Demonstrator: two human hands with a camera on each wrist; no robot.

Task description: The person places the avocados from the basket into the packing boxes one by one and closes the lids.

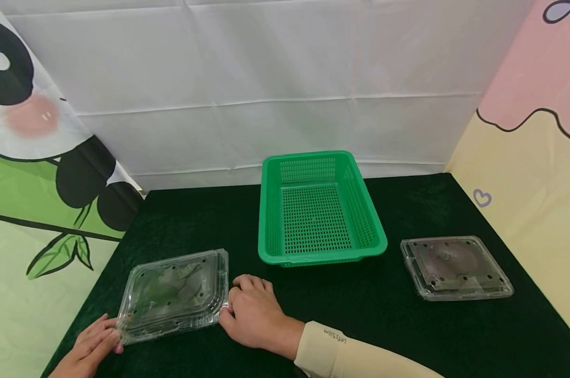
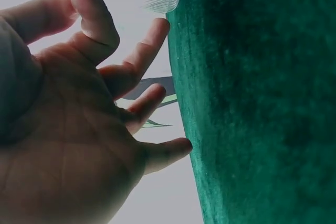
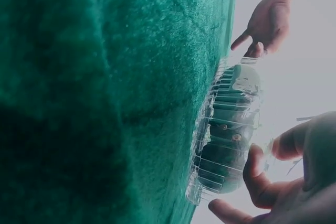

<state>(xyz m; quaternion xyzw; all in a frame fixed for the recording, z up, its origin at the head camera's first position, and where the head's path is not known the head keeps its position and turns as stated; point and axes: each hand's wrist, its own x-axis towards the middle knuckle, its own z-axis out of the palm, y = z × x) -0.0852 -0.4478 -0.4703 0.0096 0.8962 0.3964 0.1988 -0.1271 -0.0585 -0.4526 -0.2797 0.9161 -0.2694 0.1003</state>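
Observation:
A clear plastic clamshell box (image 1: 171, 289) with small round vent holes lies on the dark green cloth at the left, its lid down over its base. At its near-left corner, my left hand (image 1: 88, 346) pinches the rim between thumb and finger; the other fingers spread out in the left wrist view. My right hand (image 1: 254, 312) is at the box's right edge, thumb and index finger pinching the lid's rim. In the right wrist view, the ribbed side of the box (image 3: 226, 135) shows; dark patches appear through it, and I cannot tell whether anything is inside.
A green slotted plastic basket (image 1: 313, 215) stands at the back centre. Farther right lies a second clear plastic box (image 1: 457, 268), also lidded. The green cloth (image 1: 341, 304) covers the table, and a white curtain (image 1: 266, 79) hangs behind it, with printed cloths at both sides.

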